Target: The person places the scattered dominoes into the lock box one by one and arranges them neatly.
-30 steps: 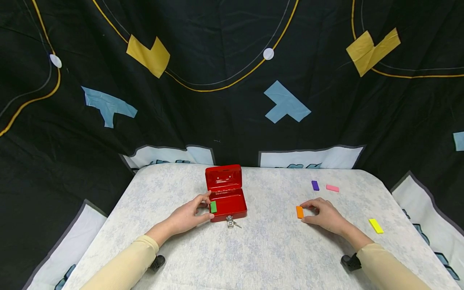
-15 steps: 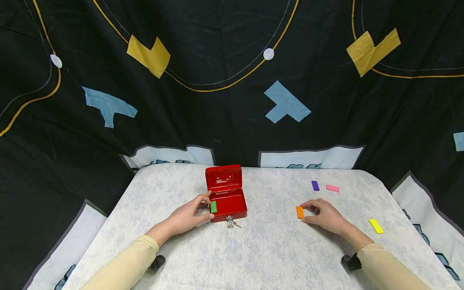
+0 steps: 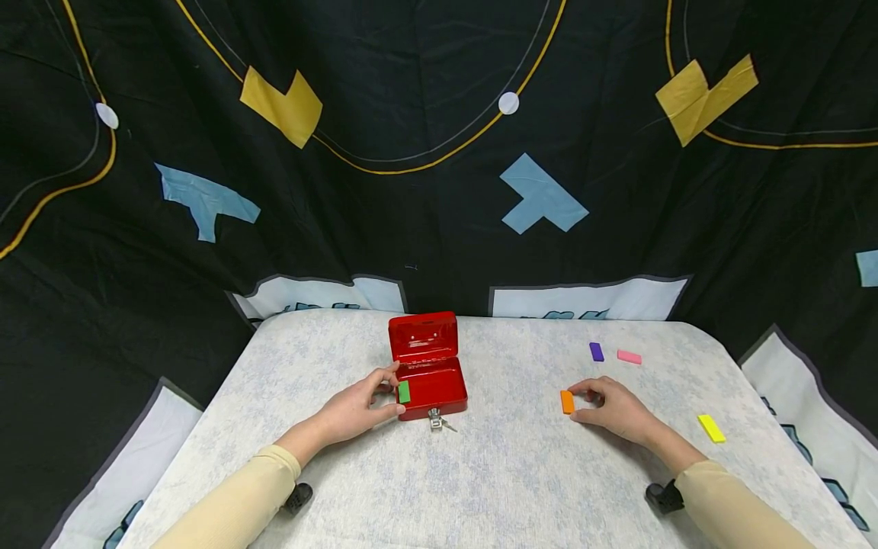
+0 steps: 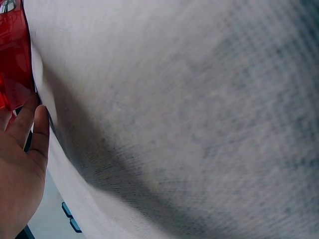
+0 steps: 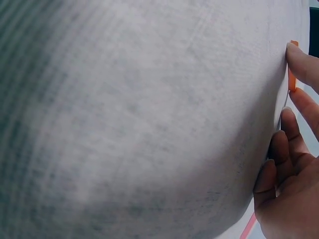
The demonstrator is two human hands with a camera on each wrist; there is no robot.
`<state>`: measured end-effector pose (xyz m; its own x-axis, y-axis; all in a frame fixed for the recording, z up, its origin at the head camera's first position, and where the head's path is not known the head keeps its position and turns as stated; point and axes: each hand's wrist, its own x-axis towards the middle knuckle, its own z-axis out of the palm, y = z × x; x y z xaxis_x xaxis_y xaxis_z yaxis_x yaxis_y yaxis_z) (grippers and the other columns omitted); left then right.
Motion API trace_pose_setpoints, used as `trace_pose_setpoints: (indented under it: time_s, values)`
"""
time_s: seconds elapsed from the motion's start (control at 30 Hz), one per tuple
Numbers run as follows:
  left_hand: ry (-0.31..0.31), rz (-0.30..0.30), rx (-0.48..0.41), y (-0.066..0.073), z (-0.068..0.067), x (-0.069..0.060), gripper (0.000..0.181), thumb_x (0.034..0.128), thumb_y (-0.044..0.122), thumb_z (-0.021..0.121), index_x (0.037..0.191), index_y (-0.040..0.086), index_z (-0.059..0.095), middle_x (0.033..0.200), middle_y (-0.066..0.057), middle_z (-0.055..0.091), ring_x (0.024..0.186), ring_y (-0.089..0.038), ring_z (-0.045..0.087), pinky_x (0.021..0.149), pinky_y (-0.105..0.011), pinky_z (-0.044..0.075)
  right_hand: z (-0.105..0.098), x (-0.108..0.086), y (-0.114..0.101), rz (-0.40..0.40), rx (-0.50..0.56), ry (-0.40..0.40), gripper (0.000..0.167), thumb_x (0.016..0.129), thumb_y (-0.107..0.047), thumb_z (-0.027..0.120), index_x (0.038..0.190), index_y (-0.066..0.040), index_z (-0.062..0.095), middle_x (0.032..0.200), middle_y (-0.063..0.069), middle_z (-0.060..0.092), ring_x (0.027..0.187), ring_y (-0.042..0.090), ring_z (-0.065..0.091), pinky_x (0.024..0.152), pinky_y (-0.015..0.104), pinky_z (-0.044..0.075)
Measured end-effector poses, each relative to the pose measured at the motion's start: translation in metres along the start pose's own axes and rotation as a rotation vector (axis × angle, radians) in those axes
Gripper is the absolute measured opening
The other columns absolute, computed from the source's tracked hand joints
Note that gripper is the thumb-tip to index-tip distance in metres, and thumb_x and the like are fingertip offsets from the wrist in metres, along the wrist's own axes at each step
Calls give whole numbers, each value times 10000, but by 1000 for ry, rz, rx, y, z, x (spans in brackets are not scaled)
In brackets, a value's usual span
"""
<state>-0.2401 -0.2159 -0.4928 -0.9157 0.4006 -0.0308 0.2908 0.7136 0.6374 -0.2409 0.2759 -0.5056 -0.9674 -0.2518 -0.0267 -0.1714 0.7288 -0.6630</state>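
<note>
In the head view, a red metal box stands with its lid raised and a padlock with a key at its front. My left hand grips the box's left side, thumb at the front corner and index finger near the back. A green block lies inside, against the left wall by those fingers. My right hand pinches an orange block by its ends, thumb in front. The left wrist view shows fingers against the red box; the right wrist view shows the orange block between two fingertips.
A purple block and a pink block lie behind my right hand. To its right is a yellow block. The pale cloth-covered table reaches back to a black curtain.
</note>
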Motion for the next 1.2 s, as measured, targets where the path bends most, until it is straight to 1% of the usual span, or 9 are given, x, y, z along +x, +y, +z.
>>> trace_pose_setpoints:
  time_s: [0.27, 0.47, 0.67, 0.87, 1.03, 1.2]
  values:
    - [8, 2, 3, 0, 1, 0, 410, 935, 505, 719, 1210, 271, 526, 1648, 101, 314, 1289, -145, 565, 1011, -444, 477, 0, -1, 0, -2, -1, 8, 428, 853, -272, 845, 1228, -115, 710, 1042, 26, 602, 931, 214, 508, 790, 397, 446]
    - [7, -6, 3, -1, 1, 0, 403, 932, 492, 729, 1207, 283, 522, 1644, 137, 306, 1288, -113, 557, 1022, -416, 470, 0, 0, 0, -12, -13, 11, 418, 859, -282, 839, 1220, -116, 710, 1022, 21, 597, 913, 207, 508, 779, 388, 446]
    - [11, 3, 3, -1, 1, -1, 410, 933, 493, 726, 1212, 275, 520, 1647, 118, 310, 1297, -133, 558, 1023, -443, 469, 0, 1, 0, -33, -12, 14, 404, 857, -276, 844, 1198, -104, 711, 1003, 15, 605, 889, 196, 516, 761, 358, 455]
    - [7, 1, 10, 0, 1, 0, 438, 930, 512, 721, 1230, 264, 520, 1649, 112, 307, 1301, -133, 555, 1023, -452, 467, 0, 4, -3, -25, 5, 10, 421, 858, -272, 845, 1206, -90, 695, 969, 17, 596, 853, 198, 508, 714, 332, 437]
    - [3, 10, 11, -1, 0, 0, 447, 933, 521, 712, 1236, 253, 521, 1655, 98, 300, 1303, -138, 553, 1018, -467, 463, -2, 8, -10, -33, 35, 9, 445, 856, -265, 844, 1221, -67, 684, 926, 29, 574, 804, 203, 497, 632, 308, 416]
    - [3, 12, 7, 0, 0, -1, 438, 936, 516, 711, 1232, 256, 519, 1655, 91, 303, 1302, -145, 556, 1013, -469, 465, -4, 13, -16, -29, 34, 8, 428, 862, -267, 841, 1220, -88, 690, 915, 29, 569, 780, 194, 492, 596, 294, 411]
